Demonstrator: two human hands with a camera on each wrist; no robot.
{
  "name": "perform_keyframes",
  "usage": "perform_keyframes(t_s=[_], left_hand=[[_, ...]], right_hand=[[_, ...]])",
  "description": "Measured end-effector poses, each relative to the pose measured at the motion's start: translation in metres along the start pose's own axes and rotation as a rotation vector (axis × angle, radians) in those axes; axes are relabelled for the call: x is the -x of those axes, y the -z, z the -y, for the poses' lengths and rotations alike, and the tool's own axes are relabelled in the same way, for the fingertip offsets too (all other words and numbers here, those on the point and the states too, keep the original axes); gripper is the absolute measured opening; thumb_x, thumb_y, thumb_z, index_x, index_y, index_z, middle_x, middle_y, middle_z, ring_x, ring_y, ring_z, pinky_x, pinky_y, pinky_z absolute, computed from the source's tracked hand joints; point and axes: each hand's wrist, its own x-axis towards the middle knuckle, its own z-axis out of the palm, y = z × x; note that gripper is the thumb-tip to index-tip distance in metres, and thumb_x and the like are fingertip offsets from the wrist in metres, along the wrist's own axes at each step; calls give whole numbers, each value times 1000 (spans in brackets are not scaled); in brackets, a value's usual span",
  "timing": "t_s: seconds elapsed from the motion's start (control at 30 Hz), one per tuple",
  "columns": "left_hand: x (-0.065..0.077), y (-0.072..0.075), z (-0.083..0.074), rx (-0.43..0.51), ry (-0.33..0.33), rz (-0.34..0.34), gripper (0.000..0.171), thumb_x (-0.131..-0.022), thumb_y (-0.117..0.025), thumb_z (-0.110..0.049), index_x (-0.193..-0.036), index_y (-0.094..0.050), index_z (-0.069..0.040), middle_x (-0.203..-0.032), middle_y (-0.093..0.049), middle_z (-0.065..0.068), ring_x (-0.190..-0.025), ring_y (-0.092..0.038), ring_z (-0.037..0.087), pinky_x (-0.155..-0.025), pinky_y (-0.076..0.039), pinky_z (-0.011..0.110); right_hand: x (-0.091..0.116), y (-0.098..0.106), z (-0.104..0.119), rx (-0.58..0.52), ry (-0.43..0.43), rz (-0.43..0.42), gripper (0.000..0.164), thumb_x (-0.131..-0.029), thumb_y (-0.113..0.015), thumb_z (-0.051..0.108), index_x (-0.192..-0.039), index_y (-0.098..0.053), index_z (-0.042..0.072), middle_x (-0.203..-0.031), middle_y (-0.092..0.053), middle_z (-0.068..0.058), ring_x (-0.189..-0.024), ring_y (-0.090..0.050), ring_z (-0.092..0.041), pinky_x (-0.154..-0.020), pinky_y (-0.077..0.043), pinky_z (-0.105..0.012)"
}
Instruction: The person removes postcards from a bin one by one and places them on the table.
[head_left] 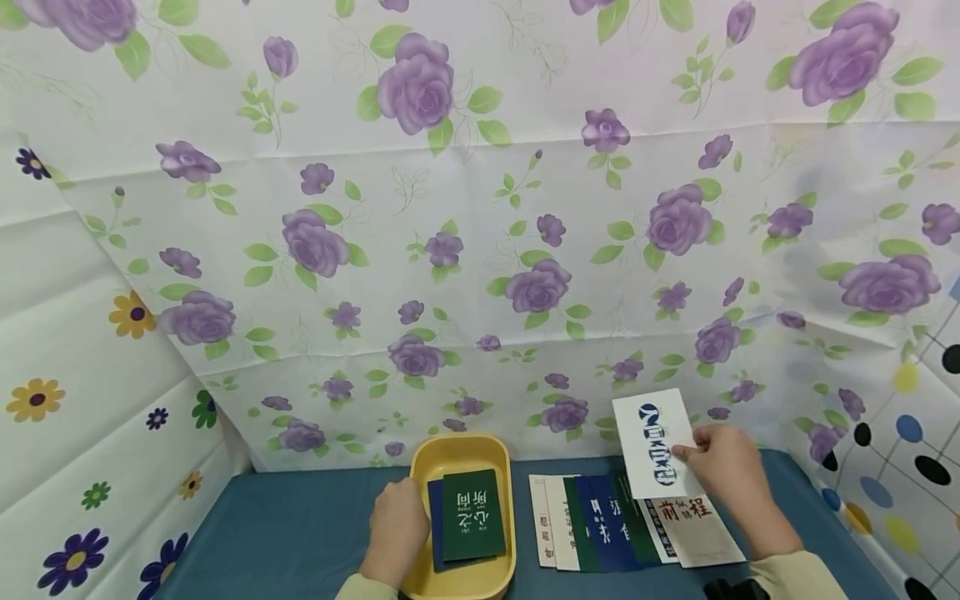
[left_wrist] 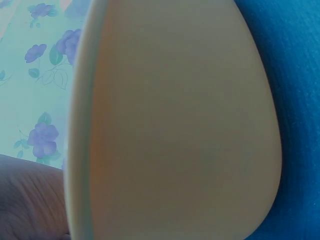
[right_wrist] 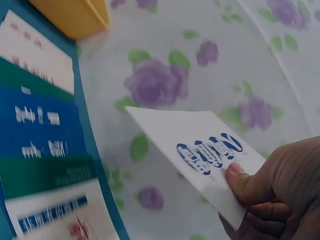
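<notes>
Right hand [head_left: 731, 468]: pinches a white card [head_left: 651, 442], I see
Card row [head_left: 598, 523]: below-left of that grip
Left hand [head_left: 397, 529]: grips the yellow tray [head_left: 465, 458]
Green card [head_left: 472, 515]: inside, right of this grip

The tray [head_left: 461, 454] is standing on the table [head_left: 292, 525], and at its left rim I am holding it with my left hand [head_left: 399, 529]. Inside the tray, an upper card [head_left: 474, 514] is lying over a lower card [head_left: 438, 546], which is sticking out at the left and at the near edge. To the right of the tray, apart from it, a row of cards [head_left: 600, 525] is lying on the table, overlapping side by side. With my right hand [head_left: 731, 471] I am holding a single card [head_left: 652, 446] by its right edge; from the head camera, I am seeing it covering far ends at the right part of the row. Behind everything a back cloth [head_left: 480, 250] is hanging.
</notes>
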Motion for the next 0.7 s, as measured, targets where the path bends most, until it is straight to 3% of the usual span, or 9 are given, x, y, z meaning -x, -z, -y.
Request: perform_keyframes(t_s=[0.07,0.2,0.33,0.7], left_hand=[[0,0,0,3,3,8,19,-81,-58,4,-70,-49,-8,-57,-44,3,-50,-49,14,-43,-39,31],[0,0,0,0,19,22,20,-81,-58,3,-69,-48,-9,-57,-44,2,-49,-48,14,-43,-38,31],[0,0,0,-5,25,21,21,-81,-58,3,-68,-47,-10,-57,-44,2,-49,-47,14,-43,-38,31],[0,2,-1,-11,24,26,20,-80,-59,4,-70,-48,-9,-58,-45,2,-51,-48,14,-44,-38,32]], right_hand=[[-3,4,-13,17,-23,30,32,-83,-68,30,-69,-50,6,-57,-38,2,-51,-39,-15,-46,-32,-30],[-5,8,-38,63,-68,93,30,-82,-69,30,-67,-55,7,-58,-44,3,-55,-41,-16,-49,-33,-30],[-4,7,-58,110,-100,145,37,-81,-69,32,-61,-46,12,-56,-35,2,-55,-37,-17,-51,-29,-31],[-6,-9,-88,150,-174,281,33,-76,-73,37,-72,-59,7,-72,-51,-6,-66,-45,-21,-58,-37,-34]])
